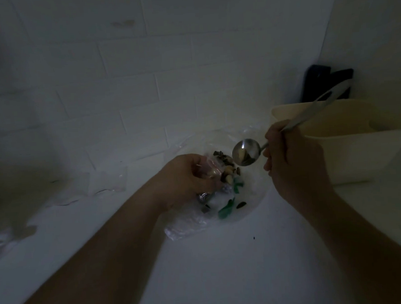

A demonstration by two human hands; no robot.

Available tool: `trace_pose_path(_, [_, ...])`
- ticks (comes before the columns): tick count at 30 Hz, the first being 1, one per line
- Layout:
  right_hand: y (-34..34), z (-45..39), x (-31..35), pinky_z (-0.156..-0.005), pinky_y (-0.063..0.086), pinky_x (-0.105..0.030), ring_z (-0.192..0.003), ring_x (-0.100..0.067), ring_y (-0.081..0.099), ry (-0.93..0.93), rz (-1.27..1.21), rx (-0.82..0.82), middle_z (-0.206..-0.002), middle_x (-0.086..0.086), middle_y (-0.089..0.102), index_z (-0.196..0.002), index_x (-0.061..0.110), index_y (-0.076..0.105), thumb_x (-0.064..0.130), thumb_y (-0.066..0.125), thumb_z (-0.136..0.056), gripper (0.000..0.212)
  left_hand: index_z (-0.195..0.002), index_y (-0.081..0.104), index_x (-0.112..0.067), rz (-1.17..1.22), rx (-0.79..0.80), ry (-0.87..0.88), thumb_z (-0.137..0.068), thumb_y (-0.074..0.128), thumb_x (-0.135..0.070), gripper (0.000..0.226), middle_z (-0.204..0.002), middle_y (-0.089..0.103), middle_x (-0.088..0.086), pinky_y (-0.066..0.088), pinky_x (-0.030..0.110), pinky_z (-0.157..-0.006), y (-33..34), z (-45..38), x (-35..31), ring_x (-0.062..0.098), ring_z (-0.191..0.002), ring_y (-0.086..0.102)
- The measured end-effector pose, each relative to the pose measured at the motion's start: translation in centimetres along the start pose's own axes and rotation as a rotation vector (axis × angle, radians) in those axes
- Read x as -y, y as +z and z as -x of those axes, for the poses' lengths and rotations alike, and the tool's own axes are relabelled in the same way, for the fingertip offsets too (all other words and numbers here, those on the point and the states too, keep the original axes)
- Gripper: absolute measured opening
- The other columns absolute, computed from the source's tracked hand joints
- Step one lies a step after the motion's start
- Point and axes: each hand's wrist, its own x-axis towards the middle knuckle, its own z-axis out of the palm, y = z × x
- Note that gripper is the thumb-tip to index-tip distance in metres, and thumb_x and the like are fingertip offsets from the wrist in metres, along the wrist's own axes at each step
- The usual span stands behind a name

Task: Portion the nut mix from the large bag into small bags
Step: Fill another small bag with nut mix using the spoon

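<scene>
Fingers of your left hand (191, 176) pinch a small bag (210, 172) open; your right hand (294, 160) grips the spoon (246, 151). Next, tip its nuts in.

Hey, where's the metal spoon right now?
In the head view the spoon is right of centre, held by the right hand. Its bowl hovers over the nuts in the plastic bag that the left hand grips.

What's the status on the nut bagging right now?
Left hand grips small bag open over large bag. Right hand holds spoon, a few nuts in bowl. Beige tub close right; nothing blocking.
</scene>
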Motion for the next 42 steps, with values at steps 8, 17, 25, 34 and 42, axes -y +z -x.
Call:
trace_pose_path(8, [1.4,0.0,0.0,-0.071,0.053,-0.041,-0.069,-0.023,0.064,-0.069,0.116,0.179,-0.075,0.002,0.061,-0.100,0.016,0.060,0.028,0.039,-0.109,0.025,-0.104,0.072,-0.030,-0.103,-0.056,-0.005,-0.076,0.091,-0.021,0.035,-0.090,0.078,-0.012,0.059,0.023,-0.078,0.3,-0.1,0.2,0.003,-0.083,0.073])
trace_pose_path(17, [2.2,-0.1,-0.2,-0.069,0.041,-0.032,-0.070,-0.014,0.059,-0.042,0.169,0.223,-0.079,0.007,0.061,-0.100,0.024,0.054,0.033,0.034,-0.109,0.024,-0.102,0.070,-0.025,-0.128,-0.090,-0.013,-0.074,0.093,-0.026,0.036,-0.093,0.079,-0.007,0.058,0.025,-0.077,0.5,-0.5,0.4,0.010,-0.087,0.074])
trace_pose_path(25, [3.2,0.2,-1.0,-0.063,0.058,-0.038,-0.061,-0.011,0.067,0.290,-0.253,0.239,-0.085,0.003,0.072,-0.097,0.029,0.058,0.031,0.038,-0.111,0.024,-0.104,0.070,-0.019,-0.020,-0.039,-0.039,-0.079,0.088,-0.014,0.031,-0.091,0.080,-0.002,0.054,0.017,-0.068,0.5,-0.4,0.4,0.010,-0.079,0.073])
trace_pose_path(34, [3.5,0.4,-0.4,-0.056,0.051,-0.026,-0.059,-0.014,0.066,0.362,-0.297,0.262,-0.089,0.002,0.074,-0.098,0.027,0.057,0.031,0.036,-0.112,0.026,-0.106,0.070,-0.019,0.015,0.015,-0.091,-0.068,0.081,-0.010,0.040,-0.092,0.079,0.010,0.056,0.036,-0.074,-0.3,-0.8,0.8,0.017,-0.072,0.069])
trace_pose_path(42, [2.9,0.4,0.2,-0.059,0.047,-0.023,-0.058,-0.009,0.064,0.259,-0.301,0.144,-0.080,0.000,0.070,-0.092,0.027,0.056,0.030,0.038,-0.112,0.026,-0.105,0.067,-0.032,-0.100,-0.166,-0.059,-0.078,0.087,-0.037,0.033,-0.097,0.076,-0.007,0.061,0.031,-0.078,-0.5,-0.6,0.9,0.012,-0.087,0.073])
